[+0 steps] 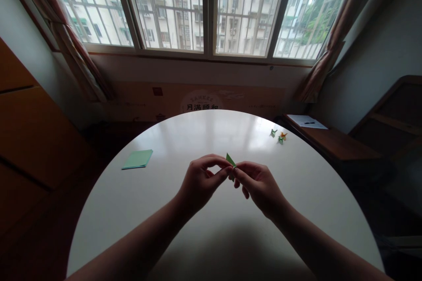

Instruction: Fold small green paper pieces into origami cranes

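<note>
Over the middle of a round white table (138, 210), my left hand (201, 180) and my right hand (259, 184) meet fingertip to fingertip. Both pinch a small folded piece of green paper (230, 159), whose pointed tip sticks up between the thumbs and forefingers. The lower part of the paper is hidden by my fingers. A flat stack of light green paper sheets (137, 159) lies on the table to the left, well apart from my hands.
Three small folded paper figures (278, 136), green and orange, stand near the table's far right edge. A wooden side desk (332, 140) with a white sheet and a pen (308, 122) is at the right. A barred window and curtains fill the back wall.
</note>
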